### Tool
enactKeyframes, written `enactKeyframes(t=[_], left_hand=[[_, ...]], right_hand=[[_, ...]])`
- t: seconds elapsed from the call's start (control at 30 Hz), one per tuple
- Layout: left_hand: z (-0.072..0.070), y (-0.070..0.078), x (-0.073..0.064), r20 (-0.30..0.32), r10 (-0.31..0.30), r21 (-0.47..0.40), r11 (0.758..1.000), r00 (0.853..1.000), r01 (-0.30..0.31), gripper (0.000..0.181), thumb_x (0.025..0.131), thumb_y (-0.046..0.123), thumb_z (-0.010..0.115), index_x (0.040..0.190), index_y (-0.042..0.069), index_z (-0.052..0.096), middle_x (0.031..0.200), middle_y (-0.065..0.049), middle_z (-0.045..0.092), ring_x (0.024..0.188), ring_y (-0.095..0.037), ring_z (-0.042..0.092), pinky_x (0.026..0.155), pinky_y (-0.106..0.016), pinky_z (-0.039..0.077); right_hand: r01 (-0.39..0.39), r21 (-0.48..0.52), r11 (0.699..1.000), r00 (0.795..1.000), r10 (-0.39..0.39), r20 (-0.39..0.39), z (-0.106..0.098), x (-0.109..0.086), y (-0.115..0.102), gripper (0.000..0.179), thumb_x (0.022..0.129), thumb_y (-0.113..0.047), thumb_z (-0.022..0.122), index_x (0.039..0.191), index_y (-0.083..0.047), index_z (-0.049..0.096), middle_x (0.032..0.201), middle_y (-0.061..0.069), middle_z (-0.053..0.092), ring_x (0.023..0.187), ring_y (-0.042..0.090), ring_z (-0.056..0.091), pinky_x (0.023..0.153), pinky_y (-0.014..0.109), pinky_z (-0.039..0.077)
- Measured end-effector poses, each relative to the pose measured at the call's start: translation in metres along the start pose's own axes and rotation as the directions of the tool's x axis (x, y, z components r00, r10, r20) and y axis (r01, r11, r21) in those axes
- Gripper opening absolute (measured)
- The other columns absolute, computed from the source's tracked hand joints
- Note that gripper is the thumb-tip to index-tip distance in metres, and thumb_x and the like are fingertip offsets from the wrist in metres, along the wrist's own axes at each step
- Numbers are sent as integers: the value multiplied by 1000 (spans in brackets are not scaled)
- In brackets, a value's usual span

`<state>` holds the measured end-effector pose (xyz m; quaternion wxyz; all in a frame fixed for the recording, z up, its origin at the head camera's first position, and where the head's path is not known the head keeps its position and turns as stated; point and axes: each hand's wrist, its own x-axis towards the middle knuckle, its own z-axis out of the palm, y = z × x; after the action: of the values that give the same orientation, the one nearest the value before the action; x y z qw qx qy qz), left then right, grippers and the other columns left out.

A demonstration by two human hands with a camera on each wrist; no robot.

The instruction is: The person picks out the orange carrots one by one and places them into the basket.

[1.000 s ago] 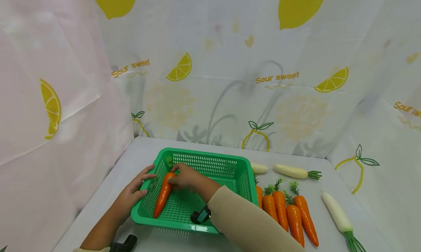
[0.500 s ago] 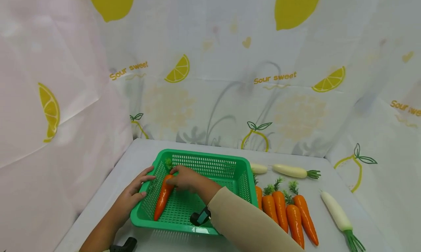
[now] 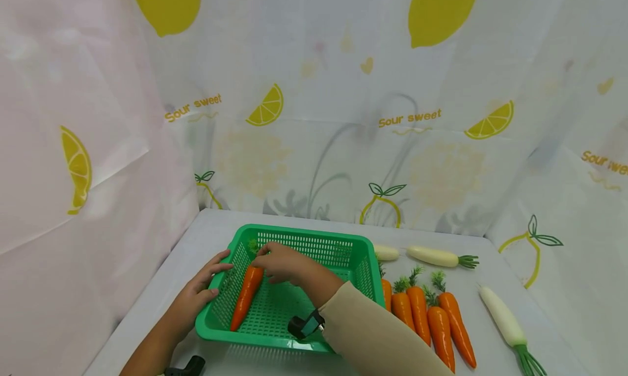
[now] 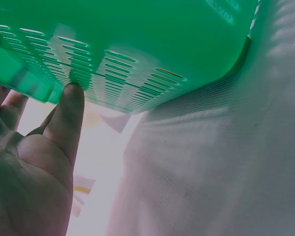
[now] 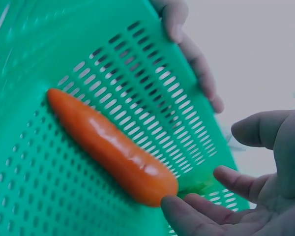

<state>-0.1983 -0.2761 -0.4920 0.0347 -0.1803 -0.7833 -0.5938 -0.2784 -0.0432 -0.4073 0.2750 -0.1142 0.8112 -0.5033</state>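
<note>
A green slotted basket (image 3: pixel 265 340) sits on the white table, with one orange carrot (image 3: pixel 247 297) lying along its left side, leafy end at the back. My right hand (image 3: pixel 284 264) hovers over the carrot's leafy end. In the right wrist view its fingers are spread apart, with one fingertip right beside the carrot (image 5: pixel 113 152) and nothing gripped. At the basket's left rim, my left hand (image 3: pixel 196 291) rests its fingertips on the edge. The left wrist view shows a straight digit of the left hand (image 4: pixel 34 157) against the outside of the basket.
Right of the basket lies a row of several orange carrots (image 3: pixel 419 316) with green tops. White radishes lie beyond them: one radish (image 3: pixel 434 256) at the back, another radish (image 3: pixel 505 319) at the right, a third partly behind the basket. Lemon-print cloth (image 3: pixel 314 147) walls the table.
My right hand has let go of the carrot, its fingers lifting slightly up and away toward the right. The left hand stays at the basket's rim.
</note>
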Motion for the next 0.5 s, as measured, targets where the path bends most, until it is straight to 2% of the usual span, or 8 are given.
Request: enactKeyframes(t=[0.23,0.37,0.5], left_hand=[[-1,-1,2,7,-16,-6,1000,1000,16,52,99,-5,41,148,9,51,175,-3,19,146,16,16,102,-6,26],[-1,-1,2,8,-30,-18,999,1000,30,52,99,-4,42,149,10,51,176,-2,18,145,16,17,102,-7,27],[0,0,1,5,-44,-18,999,999,44,52,98,-3,42,148,10,52,175,-1,19,144,17,17,102,-7,29]], right_hand=[[48,8,999,999,-48,25,-8,-14,-11,40,102,-26,66,136,-6,60,131,14,63,118,39,64,93,48,58],[71,48,996,996,-73,49,-17,-22,-14,40,103,-28,66,136,-6,58,133,13,63,123,41,64,94,46,58],[88,106,990,994,-94,52,-27,-29,-15,46,104,-28,64,143,-7,52,137,12,61,122,39,65,96,46,58]])
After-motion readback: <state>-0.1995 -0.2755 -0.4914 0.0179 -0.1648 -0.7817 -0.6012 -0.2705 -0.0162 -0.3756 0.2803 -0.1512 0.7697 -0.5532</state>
